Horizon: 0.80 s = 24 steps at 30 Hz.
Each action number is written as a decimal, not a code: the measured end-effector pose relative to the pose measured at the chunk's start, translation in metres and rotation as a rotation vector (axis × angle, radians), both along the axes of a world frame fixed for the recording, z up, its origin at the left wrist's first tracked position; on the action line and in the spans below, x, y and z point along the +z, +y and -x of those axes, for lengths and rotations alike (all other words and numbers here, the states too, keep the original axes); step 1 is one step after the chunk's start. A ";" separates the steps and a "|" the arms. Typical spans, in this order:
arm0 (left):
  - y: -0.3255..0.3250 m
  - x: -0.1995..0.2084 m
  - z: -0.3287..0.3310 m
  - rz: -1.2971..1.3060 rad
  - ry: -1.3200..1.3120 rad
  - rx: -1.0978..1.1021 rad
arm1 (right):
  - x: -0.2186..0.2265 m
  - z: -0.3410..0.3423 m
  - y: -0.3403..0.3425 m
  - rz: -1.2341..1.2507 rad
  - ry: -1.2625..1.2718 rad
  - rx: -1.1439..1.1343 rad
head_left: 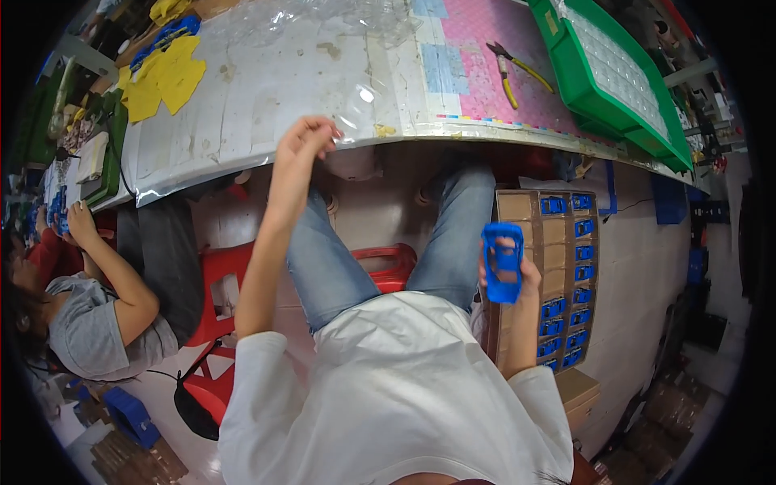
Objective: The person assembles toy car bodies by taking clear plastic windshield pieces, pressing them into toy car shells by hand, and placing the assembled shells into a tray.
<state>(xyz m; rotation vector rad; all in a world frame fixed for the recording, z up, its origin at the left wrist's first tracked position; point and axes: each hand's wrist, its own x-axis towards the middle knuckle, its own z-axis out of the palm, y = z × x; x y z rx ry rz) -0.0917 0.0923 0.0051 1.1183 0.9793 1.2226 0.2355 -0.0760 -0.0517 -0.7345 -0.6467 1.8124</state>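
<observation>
A blue toy car body shell [502, 263] with window openings is gripped in my right hand [529, 279], beside my right thigh and above a cardboard box of similar shells. My left hand [307, 139] is raised at the table's front edge, thumb and fingertips pinched together. Whatever it holds, if anything, is too small or too clear to make out. Shiny clear plastic film [356, 113] lies on the table just beyond its fingertips.
Yellow-handled pliers [517, 73] lie on the pink sheet. A green tray [566, 69] of clear plastic packs overhangs the table's right end. The partitioned cardboard box [520, 257] with blue car shells stands at my right. Yellow cloth pieces [166, 81] lie far left; a co-worker sits left.
</observation>
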 end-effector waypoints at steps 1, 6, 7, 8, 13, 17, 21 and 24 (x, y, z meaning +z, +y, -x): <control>-0.015 -0.001 -0.004 0.028 -0.040 -0.039 | 0.001 0.016 0.014 -0.069 0.042 -0.015; -0.068 -0.002 -0.023 0.147 -0.167 -0.225 | 0.044 0.080 0.078 -0.262 0.448 0.118; -0.075 -0.002 -0.027 0.179 -0.196 -0.251 | 0.043 0.081 0.078 -0.240 0.395 0.115; -0.080 -0.001 -0.030 0.209 -0.224 -0.278 | 0.043 0.083 0.077 -0.220 0.342 0.112; -0.087 -0.008 -0.031 0.340 -0.718 -0.473 | 0.048 0.094 0.073 -0.186 0.189 -0.019; -0.084 -0.030 -0.029 0.327 -0.537 -0.320 | 0.049 0.093 0.074 -0.259 0.217 0.035; -0.076 -0.042 -0.024 0.310 -0.221 -0.292 | 0.044 0.090 0.069 -0.265 0.246 0.080; -0.068 -0.055 -0.019 0.171 0.198 -0.247 | 0.036 0.083 0.065 -0.199 0.300 0.130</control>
